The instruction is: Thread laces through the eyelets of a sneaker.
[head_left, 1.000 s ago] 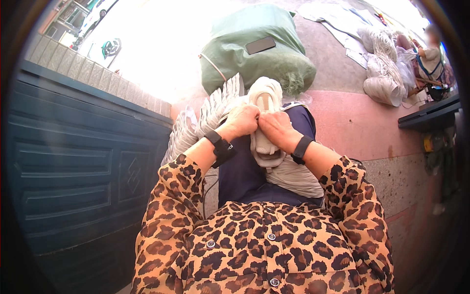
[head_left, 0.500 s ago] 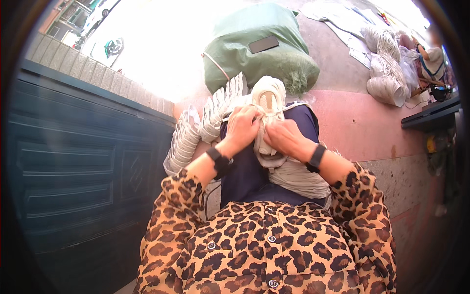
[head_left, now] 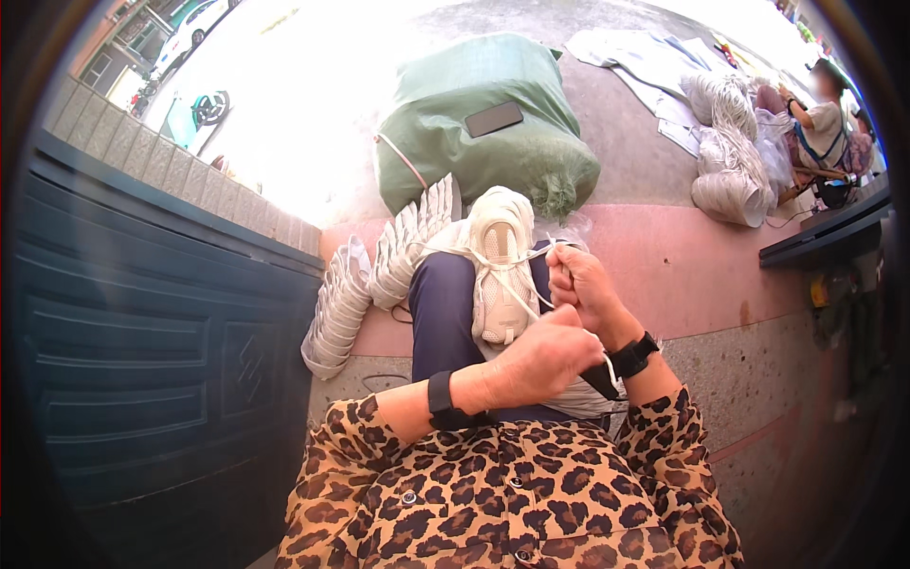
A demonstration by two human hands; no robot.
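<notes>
A cream-white sneaker (head_left: 500, 261) lies on my lap, toe pointing away, resting on my dark blue trousers. White laces (head_left: 527, 258) run from its eyelets toward my hands. My right hand (head_left: 582, 289) is closed on a lace end just right of the shoe. My left hand (head_left: 545, 358) is fisted below it, pulling the other lace end toward my body. Both wrists wear black bands.
A curved row of stacked white shoe uppers (head_left: 374, 280) lies on the ground to my left. A large green sack (head_left: 488, 123) with a dark phone on it sits ahead. A dark blue metal gate (head_left: 142, 351) fills the left. Another person (head_left: 820, 123) sits by white bundles at the far right.
My hands have come back from the top of the shoe toward my body and to the right, drawing the laces out. The whole sneaker now shows on my lap.
</notes>
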